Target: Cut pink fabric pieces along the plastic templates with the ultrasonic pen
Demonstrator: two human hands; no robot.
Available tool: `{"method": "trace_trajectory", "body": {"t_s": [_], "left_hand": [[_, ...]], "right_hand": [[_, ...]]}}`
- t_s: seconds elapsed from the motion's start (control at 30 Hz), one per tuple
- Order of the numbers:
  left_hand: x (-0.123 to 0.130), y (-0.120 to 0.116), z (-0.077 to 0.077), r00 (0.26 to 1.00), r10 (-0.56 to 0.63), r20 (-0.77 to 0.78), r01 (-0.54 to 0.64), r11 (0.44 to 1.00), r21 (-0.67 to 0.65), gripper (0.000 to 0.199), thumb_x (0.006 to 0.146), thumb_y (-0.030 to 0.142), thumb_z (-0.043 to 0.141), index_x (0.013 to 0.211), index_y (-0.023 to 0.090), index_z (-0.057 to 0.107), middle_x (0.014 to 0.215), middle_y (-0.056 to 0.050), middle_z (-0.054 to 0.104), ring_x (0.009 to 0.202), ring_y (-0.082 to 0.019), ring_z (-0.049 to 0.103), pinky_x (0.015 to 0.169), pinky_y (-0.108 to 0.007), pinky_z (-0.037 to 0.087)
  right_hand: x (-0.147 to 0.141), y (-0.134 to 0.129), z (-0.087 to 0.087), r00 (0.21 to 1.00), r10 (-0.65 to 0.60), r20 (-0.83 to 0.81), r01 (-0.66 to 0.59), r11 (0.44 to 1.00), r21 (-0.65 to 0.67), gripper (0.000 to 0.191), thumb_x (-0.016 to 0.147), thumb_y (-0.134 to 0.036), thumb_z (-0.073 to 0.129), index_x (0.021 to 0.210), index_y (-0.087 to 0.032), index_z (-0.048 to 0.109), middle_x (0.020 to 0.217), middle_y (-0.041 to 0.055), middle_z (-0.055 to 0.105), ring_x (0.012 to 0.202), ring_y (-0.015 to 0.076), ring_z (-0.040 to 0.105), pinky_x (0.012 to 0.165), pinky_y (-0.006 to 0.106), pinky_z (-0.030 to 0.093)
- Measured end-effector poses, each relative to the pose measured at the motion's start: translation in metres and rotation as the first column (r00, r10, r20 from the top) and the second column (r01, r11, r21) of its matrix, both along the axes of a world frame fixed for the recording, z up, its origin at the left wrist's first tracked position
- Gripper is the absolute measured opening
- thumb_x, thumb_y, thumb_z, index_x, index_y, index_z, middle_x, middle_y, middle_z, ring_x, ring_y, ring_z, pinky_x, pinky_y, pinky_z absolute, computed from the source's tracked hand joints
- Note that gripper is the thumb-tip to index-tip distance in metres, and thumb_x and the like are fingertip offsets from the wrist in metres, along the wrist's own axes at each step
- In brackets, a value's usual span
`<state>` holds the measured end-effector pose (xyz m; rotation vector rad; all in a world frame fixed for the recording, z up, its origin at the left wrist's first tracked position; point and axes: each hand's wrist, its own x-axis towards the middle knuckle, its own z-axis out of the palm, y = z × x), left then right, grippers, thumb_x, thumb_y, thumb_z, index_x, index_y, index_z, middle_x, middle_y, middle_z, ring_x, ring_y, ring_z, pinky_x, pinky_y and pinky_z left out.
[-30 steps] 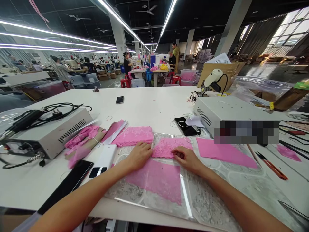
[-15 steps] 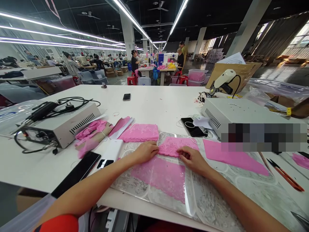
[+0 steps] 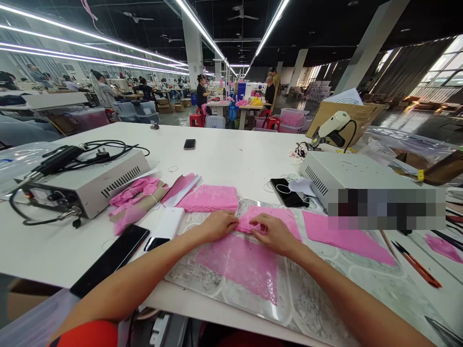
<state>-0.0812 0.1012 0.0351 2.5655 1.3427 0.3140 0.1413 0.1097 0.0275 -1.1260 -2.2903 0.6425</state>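
Observation:
A pink lace piece [image 3: 285,219] lies on the clear mat [image 3: 307,294] in front of me. My left hand [image 3: 221,225] pinches its left corner between closed fingers. Over the scalloped lower edge, my right hand [image 3: 271,232] touches the lace with fingers bent and somewhat apart. Nearer to me, another pink lace piece [image 3: 253,267] shows flat at the mat. Behind my left hand is a stack of pink lace [image 3: 210,198]. To the right of my right hand lies a plain pink cloth [image 3: 343,236].
Grey machine boxes stand at left [image 3: 94,180] and right [image 3: 347,171]. Phones, a white box [image 3: 168,221] and pink scraps lie left of the mat. Orange-handled tweezers [image 3: 417,265] lie at right. People work in the background.
My right hand has moved left along the lace edge, closer to my left hand. My left hand has stayed at the corner. The camera view has shifted slightly.

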Motion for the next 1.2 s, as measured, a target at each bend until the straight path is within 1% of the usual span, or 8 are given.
{"method": "trace_trajectory", "body": {"t_s": [0.17, 0.37, 0.5, 0.63, 0.77, 0.9, 1.07, 1.2], "left_hand": [[0.001, -0.002, 0.001, 1.0, 0.027, -0.006, -0.027, 1.0, 0.01, 0.019, 0.091, 0.015, 0.051, 0.086, 0.02, 0.068, 0.085, -0.002, 0.066, 0.079, -0.016, 0.062, 0.07, -0.024, 0.044], [0.015, -0.001, -0.007, 0.992, 0.126, -0.025, -0.125, 0.992, 0.015, 0.02, 0.094, 0.03, 0.057, 0.105, 0.015, 0.062, 0.102, -0.005, 0.065, 0.093, -0.018, 0.063, 0.083, -0.035, 0.052], [0.021, 0.0, -0.01, 0.982, 0.181, -0.054, -0.181, 0.983, 0.009, 0.023, 0.095, 0.033, 0.057, 0.108, 0.015, 0.061, 0.107, -0.006, 0.063, 0.092, -0.017, 0.063, 0.082, -0.038, 0.054], [0.027, -0.006, 0.0, 0.97, 0.24, -0.036, -0.238, 0.97, 0.046, 0.016, 0.095, 0.027, 0.054, 0.098, 0.015, 0.064, 0.099, -0.007, 0.064, 0.096, -0.021, 0.062, 0.085, -0.035, 0.05], [0.057, -0.01, 0.012, 0.964, 0.267, -0.011, -0.266, 0.962, 0.069, 0.029, 0.091, 0.043, 0.057, 0.094, 0.016, 0.066, 0.096, -0.009, 0.065, 0.096, -0.024, 0.062, 0.086, -0.035, 0.048], [0.101, 0.001, 0.013, 0.957, 0.289, -0.012, -0.288, 0.956, 0.058, 0.051, 0.088, 0.062, 0.05, 0.083, 0.014, 0.068, 0.088, -0.011, 0.067, 0.09, -0.027, 0.063, 0.08, -0.037, 0.048], [0.144, 0.021, 0.004, 0.947, 0.32, -0.033, -0.317, 0.946, 0.07, 0.037, 0.093, 0.045, 0.05, 0.083, 0.013, 0.067, 0.086, -0.009, 0.066, 0.083, -0.022, 0.063, 0.077, -0.036, 0.048], [0.162, 0.024, -0.001, 0.963, 0.262, -0.057, -0.254, 0.959, 0.122, 0.021, 0.091, 0.033, 0.057, 0.088, 0.014, 0.064, 0.091, -0.005, 0.065, 0.086, -0.019, 0.061, 0.079, -0.036, 0.048]], "right_hand": [[-0.027, 0.007, -0.006, 1.0, 0.021, 0.021, -0.021, 1.0, 0.002, 0.013, 0.081, -0.022, 0.058, 0.082, -0.02, 0.071, 0.082, 0.0052, 0.07, 0.069, 0.0154, 0.06, 0.066, 0.029, 0.045], [-0.027, 0.015, -0.013, 0.996, 0.002, -0.086, -0.008, 0.997, -0.072, 0.018, 0.081, -0.024, 0.053, 0.074, -0.019, 0.069, 0.067, 0.0012, 0.067, 0.059, 0.013, 0.056, 0.057, 0.025, 0.042], [-0.017, 0.019, -0.003, 0.97, -0.087, -0.226, 0.064, 0.992, -0.11, 0.019, 0.078, -0.029, 0.053, 0.067, -0.019, 0.065, 0.064, 0.0008, 0.064, 0.059, 0.0134, 0.056, 0.057, 0.025, 0.043], [-0.004, 0.025, 0.012, 0.907, -0.211, -0.365, 0.16, 0.973, -0.166, 0.023, 0.076, -0.038, 0.055, 0.068, -0.018, 0.062, 0.056, 0.0006, 0.06, 0.051, 0.0131, 0.053, 0.049, 0.025, 0.043], [0.007, 0.029, 0.024, 0.836, -0.304, -0.457, 0.227, 0.949, -0.217, 0.021, 0.072, -0.039, 0.057, 0.068, -0.018, 0.061, 0.051, -0.0005, 0.057, 0.045, 0.0127, 0.053, 0.046, 0.025, 0.044], [0.014, 0.027, 0.032, 0.769, -0.377, -0.516, 0.289, 0.925, -0.246, 0.017, 0.067, -0.036, 0.061, 0.067, -0.018, 0.06, 0.051, -0.0006, 0.058, 0.045, 0.0132, 0.056, 0.046, 0.025, 0.048], [0.041, 0.025, 0.047, 0.661, -0.472, -0.583, 0.386, 0.881, -0.276, 0.02, 0.064, -0.038, 0.063, 0.07, -0.019, 0.059, 0.054, 0.0, 0.061, 0.048, 0.0154, 0.061, 0.043, 0.025, 0.05], [0.09, 0.011, 0.057, 0.54, -0.582, -0.608, 0.515, 0.8, -0.308, 0.021, 0.064, -0.038, 0.062, 0.072, -0.019, 0.057, 0.052, -0.0002, 0.062, 0.046, 0.0157, 0.062, 0.043, 0.025, 0.051]]}}
